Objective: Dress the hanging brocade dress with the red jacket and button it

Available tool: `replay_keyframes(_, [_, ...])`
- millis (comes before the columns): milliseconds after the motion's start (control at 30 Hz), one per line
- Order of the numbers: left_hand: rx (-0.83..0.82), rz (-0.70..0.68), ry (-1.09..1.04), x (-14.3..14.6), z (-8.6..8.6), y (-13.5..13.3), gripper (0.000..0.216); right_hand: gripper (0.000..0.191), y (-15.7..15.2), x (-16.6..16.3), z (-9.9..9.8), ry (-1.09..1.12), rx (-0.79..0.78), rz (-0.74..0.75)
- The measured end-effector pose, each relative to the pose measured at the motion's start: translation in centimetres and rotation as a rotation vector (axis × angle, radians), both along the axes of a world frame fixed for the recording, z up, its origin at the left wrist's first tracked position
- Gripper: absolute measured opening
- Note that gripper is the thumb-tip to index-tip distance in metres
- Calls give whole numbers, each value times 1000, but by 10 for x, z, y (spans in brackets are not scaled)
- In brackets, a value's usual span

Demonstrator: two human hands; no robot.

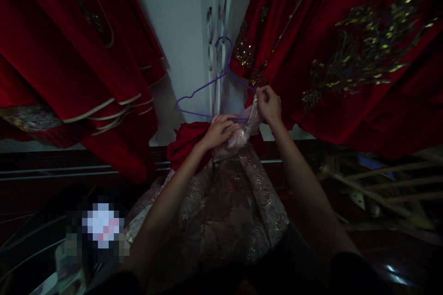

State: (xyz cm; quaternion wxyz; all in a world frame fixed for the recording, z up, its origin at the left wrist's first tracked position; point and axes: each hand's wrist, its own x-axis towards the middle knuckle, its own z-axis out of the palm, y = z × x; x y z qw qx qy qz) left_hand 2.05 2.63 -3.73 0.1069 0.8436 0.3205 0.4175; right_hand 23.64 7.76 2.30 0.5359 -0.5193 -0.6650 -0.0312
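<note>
Head view, and you're right in the middle of getting this pink brocade garment [224, 193] onto the purple wire hanger [207, 87]. Your left hand [219, 131] sits at the centre of the frame, fingers curled around a bunch of the pink fabric just below the hanger's bottom bar. Your right hand [268, 103] is a touch higher and to the right, thumb and fingers pinching the top edge of the cloth against the hanger's right shoulder. The hanger's hook hangs on the white ornate grille [218, 23] at top centre, and the garment spills down toward the bottom of the frame. A fold of red cloth [185, 140] bulges out beside your left wrist.

By the look of it, the next move calls for working that pinched edge over the wire without tugging the hook loose. Room is tight: red embroidered garments [346, 55] crowd the right side, more red drapes [69, 55] press in from the upper left, leaving only the pale wall [173, 18] strip between.
</note>
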Motion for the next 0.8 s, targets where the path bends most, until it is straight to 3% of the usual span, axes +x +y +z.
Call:
replay_keyframes(67, [-6,78,-227,-31,-3,6,30,47,-1,3,0,-7,-2,20])
replay_keyframes(133, [-45,314,-495,-67,-12,15,31,47,0,6,1,-2,-9,45])
replay_keyframes(200, [-182,453,-720,-105,-24,25,33,47,5,10,1,13,-15,66])
replay_keyframes(267, [-248,502,-833,-137,-34,33,33,46,10,13,1,33,-13,74])
replay_keyframes(367, [-293,503,-811,-167,-42,39,35,45,15,15,1,63,-8,89])
replay_keyframes(800, [-232,543,-888,-168,-58,42,40,41,15,16,0,102,-31,129])
